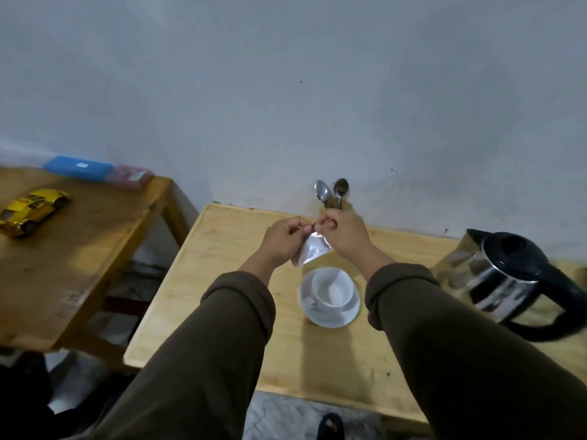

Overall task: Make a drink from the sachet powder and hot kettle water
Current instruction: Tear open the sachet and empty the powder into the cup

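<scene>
1. Head view, centre of the frame: the left hand (283, 241) and the right hand (344, 231) are both raised above the light wooden table (222, 265). Each one pinches with thumb and fingers the top edge of a silver sachet (313, 251). The sachet hangs down between the two hands, a little tilted.
2. Just below the sachet in the picture, a white cup (332, 287) stands on a white saucer (330, 315) on the table. The inside of the cup looks white; if there is powder in it, I cannot tell.
3. At the right edge of the frame, a kettle (505, 277) of shiny metal with black lid and black handle stands on the same table, well apart from the cup.
4. Behind the right hand, near the wall (286, 90), two spoons (332, 190) stand upright, bowls up. Their holder is hidden by the hand.
5. Both forearms wear olive-brown sleeves (203, 344), which fill the lower part of the frame.
6. In the left of the frame there is a second, darker wooden table (79, 249). On it lie a yellow toy car (33, 211), a blue box (77, 167) and a pink box (130, 175), the boxes touching each other near the wall.
</scene>
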`<state>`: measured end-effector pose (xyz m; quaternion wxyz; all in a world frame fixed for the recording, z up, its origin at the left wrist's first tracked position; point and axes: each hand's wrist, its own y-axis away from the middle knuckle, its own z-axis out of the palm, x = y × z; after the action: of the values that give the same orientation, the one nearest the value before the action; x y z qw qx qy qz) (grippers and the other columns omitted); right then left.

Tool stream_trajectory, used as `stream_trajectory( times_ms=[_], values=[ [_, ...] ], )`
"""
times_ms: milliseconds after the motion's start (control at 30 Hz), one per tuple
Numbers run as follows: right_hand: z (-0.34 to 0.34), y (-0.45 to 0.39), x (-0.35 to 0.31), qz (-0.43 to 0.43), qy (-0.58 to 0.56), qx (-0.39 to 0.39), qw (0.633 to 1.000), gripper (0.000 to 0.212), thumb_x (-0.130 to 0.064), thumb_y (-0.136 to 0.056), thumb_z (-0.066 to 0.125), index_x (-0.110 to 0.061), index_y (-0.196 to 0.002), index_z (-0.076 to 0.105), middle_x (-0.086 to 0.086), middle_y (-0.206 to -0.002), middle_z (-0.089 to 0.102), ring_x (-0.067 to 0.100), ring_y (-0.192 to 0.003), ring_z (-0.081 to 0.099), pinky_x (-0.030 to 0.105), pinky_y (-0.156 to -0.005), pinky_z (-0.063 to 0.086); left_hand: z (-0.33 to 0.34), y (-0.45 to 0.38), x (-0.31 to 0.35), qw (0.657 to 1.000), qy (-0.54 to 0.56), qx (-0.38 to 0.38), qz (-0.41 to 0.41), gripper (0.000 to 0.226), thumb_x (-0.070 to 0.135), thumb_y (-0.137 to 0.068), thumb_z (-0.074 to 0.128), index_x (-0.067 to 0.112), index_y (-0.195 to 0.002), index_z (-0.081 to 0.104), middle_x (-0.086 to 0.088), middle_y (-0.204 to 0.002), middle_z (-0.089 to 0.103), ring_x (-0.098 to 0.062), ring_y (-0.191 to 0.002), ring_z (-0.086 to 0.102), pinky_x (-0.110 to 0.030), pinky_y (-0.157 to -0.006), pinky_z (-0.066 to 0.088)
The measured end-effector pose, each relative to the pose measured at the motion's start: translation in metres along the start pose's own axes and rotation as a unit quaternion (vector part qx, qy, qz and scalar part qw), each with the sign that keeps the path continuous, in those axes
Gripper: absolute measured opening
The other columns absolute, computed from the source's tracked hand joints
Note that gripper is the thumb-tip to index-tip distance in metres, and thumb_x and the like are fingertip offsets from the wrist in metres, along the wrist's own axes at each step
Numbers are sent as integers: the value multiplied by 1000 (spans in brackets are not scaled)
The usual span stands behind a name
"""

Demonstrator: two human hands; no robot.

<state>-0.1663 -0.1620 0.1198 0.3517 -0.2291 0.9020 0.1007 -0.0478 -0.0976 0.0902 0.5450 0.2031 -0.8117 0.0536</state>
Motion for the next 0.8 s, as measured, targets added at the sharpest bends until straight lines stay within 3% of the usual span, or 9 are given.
stream_trajectory(
  times_ms=[100, 167, 333, 400, 500, 600, 800],
  values=[
    [-10, -9, 10, -27, 6, -11, 1000, 10, -6, -84, 59, -7, -88, 68, -14, -65, 47, 15, -76, 50, 16, -64, 32, 13, -6, 6, 999, -35, 27, 0, 18, 20, -92, 53, 13, -89, 70, -1, -79, 63, -13, -77, 54, -20, -64, 40],
    [-14, -14, 14, -24, -1, -23, 999, 7, -7, -84, 61, -11, -84, 67, -7, -70, 52, 15, -77, 52, 19, -69, 36, 21, -9, 8, 999, -27, 37, -8, 20, 20, -92, 53, 12, -93, 71, -1, -86, 63, -14, -85, 54, -24, -75, 40],
    [-19, -18, 23, -42, -28, -28, 998, 7, -10, -81, 66, -15, -79, 64, -2, -76, 56, 14, -77, 51, 21, -68, 37, 35, -10, 11, 998, 5, 63, -25, 22, 19, -93, 51, 7, -90, 69, -5, -84, 62, -19, -82, 54, -29, -78, 41],
    [-18, -16, 25, -50, -35, -22, 998, 2, -8, -81, 66, -9, -83, 66, -1, -80, 57, 14, -76, 51, 15, -60, 36, 38, -9, 12, 997, 11, 70, -31, 23, 19, -93, 50, 5, -91, 69, -6, -83, 61, -19, -81, 53, -29, -76, 42],
    [-18, -15, 23, -49, -25, -19, 998, 5, -7, -82, 64, -12, -80, 64, -1, -81, 57, 14, -75, 49, 8, -56, 31, 39, -9, 15, 997, 23, 64, -45, 23, 17, -92, 50, 5, -94, 70, -5, -87, 62, -17, -82, 53, -27, -76, 41],
    [-17, -12, 18, -60, -2, -5, 998, 6, -5, -82, 61, -10, -79, 64, -2, -83, 56, 14, -77, 49, 20, -60, 33, 36, -9, 18, 996, 41, 51, -61, 22, 16, -91, 50, 9, -92, 70, -3, -89, 63, -17, -85, 55, -28, -78, 43],
    [-10, -7, -2, -97, 1, -7, 995, 6, -2, -80, 61, -4, -78, 66, 0, -85, 54, 16, -78, 51, 26, -70, 40, 17, -11, 18, 992, 67, 53, -88, 26, 12, -88, 48, 20, -68, 64, -6, -88, 64, -21, -86, 57, -32, -79, 46]
  ],
)
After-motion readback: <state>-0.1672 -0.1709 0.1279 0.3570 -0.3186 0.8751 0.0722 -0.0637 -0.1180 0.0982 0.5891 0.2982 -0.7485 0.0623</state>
